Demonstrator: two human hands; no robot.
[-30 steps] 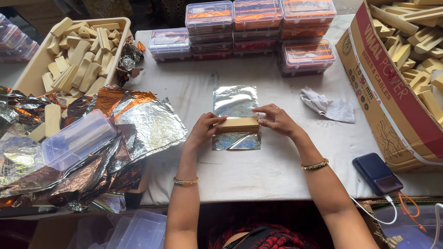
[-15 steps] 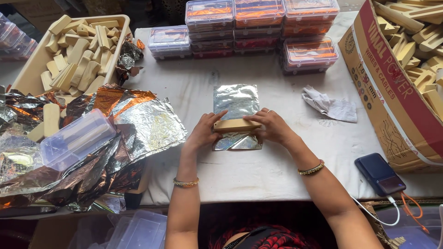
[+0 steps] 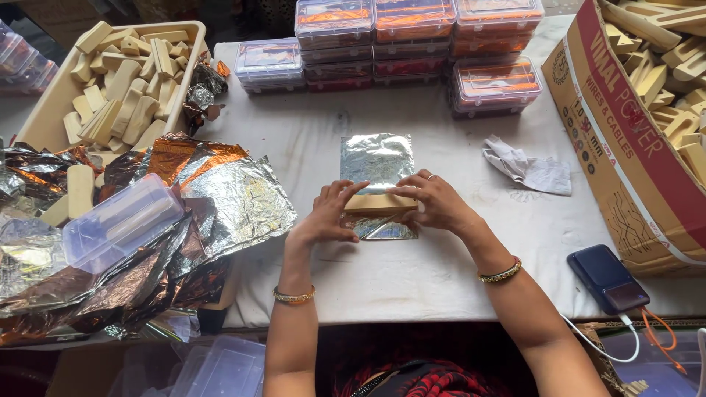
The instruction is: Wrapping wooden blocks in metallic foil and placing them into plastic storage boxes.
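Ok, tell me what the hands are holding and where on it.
Both hands hold a tan wooden block lying on a silver foil sheet: left hand at its left end, right hand at its right end.

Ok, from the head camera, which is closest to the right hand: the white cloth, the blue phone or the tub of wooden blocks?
From the right hand:
1. White cloth, just to its right.
2. Blue phone, at the near right table edge.
3. Tub of wooden blocks, far left corner.
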